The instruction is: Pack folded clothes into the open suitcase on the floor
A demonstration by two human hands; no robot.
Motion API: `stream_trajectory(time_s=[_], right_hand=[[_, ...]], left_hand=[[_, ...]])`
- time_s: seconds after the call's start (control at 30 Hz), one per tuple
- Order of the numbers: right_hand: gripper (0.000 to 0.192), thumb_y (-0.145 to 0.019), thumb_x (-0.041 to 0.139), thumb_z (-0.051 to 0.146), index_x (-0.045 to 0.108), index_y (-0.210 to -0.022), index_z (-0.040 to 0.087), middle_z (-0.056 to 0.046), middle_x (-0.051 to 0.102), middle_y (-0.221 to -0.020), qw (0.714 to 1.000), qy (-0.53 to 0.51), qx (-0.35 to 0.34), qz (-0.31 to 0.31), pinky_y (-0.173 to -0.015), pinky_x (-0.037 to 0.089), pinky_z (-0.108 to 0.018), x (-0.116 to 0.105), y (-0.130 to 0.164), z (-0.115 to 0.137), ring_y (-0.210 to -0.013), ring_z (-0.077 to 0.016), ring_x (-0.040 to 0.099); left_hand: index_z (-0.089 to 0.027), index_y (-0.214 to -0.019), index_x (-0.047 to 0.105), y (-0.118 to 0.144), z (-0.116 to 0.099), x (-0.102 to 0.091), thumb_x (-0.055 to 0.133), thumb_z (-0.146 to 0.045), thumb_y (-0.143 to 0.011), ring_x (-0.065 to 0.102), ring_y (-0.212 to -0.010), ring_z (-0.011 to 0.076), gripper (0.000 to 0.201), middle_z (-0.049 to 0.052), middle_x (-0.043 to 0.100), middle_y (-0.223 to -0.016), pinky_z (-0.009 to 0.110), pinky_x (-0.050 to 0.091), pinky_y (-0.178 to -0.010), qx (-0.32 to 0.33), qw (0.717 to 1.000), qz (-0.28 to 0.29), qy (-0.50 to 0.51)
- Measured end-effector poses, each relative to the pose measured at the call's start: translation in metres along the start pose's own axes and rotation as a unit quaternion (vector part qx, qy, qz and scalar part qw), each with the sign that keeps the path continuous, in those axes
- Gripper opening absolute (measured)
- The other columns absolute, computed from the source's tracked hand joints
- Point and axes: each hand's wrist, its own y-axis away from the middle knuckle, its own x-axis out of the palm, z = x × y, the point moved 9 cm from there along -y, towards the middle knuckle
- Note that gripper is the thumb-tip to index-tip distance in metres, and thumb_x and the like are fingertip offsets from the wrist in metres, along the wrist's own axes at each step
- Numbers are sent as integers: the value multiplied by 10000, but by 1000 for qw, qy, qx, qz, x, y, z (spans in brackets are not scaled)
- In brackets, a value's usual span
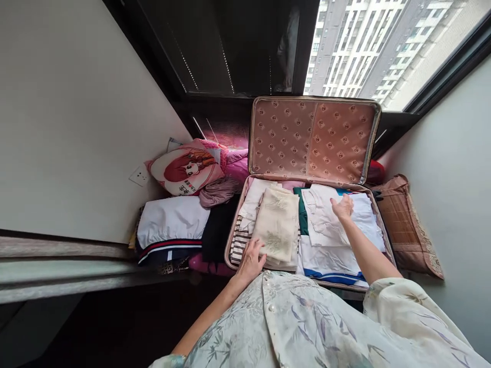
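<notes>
An open suitcase [307,178] with a pink patterned lining is packed with folded clothes. My left hand [252,259] rests at the lower left corner of a folded cream garment [278,222], its fingers spread on the cloth. Striped fabric [238,244] shows beside that garment. On the right side, my right hand [342,205] is over a folded white garment [322,217], fingers apart; whether it touches the cloth is hard to tell. A second white garment [366,214] lies to its right. Green cloth [302,212] and blue-edged white cloth [332,271] show around them.
Left of the suitcase are a folded white garment with a striped band [172,222], dark cloth [218,232] and a round cartoon cushion [186,168]. A brown woven cushion [410,225] leans at the right wall. The raised lid [314,138] stands against the window.
</notes>
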Motion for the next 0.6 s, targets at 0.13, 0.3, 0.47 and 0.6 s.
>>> stream_trajectory(time_s=[0.13, 0.3, 0.47, 0.6], right_hand=[[748, -805, 672, 556, 528, -1348, 62, -305, 624, -1270, 993, -22, 98, 59, -966, 478, -481, -1, 2, -62, -1199, -413, 590], [632, -676, 793, 480, 640, -1174, 122, -213, 700, -1123, 992, -38, 77, 97, -845, 521, -396, 10, 4, -55, -1090, -353, 650], [539, -617, 805, 349, 650, -1082, 124, -164, 709, -1042, 988, -64, 46, 134, -743, 520, -324, 0, 11, -39, -965, -287, 675], [412, -625, 783, 302, 624, -980, 168, -83, 694, -850, 957, -143, 65, 243, -618, 510, -296, 5, 34, -23, -776, -233, 664]], left_hand=[[-185, -1001, 657, -19, -14, 25, 607, -138, -811, 616, -1106, 269, 202, 115, 602, -1128, 443, 495, -1021, 46, 996, 66, 33], [-185, -971, 635, -26, -18, 35, 594, -144, -821, 603, -1069, 253, 161, 98, 575, -1086, 432, 499, -998, 64, 994, 87, 16], [-188, -958, 628, -26, -19, 38, 595, -143, -827, 597, -1043, 253, 143, 90, 549, -1069, 435, 502, -986, 70, 993, 92, -5], [-187, -942, 631, -27, -19, 37, 603, -146, -828, 602, -1051, 256, 124, 91, 550, -1068, 434, 503, -989, 65, 994, 93, 0]])
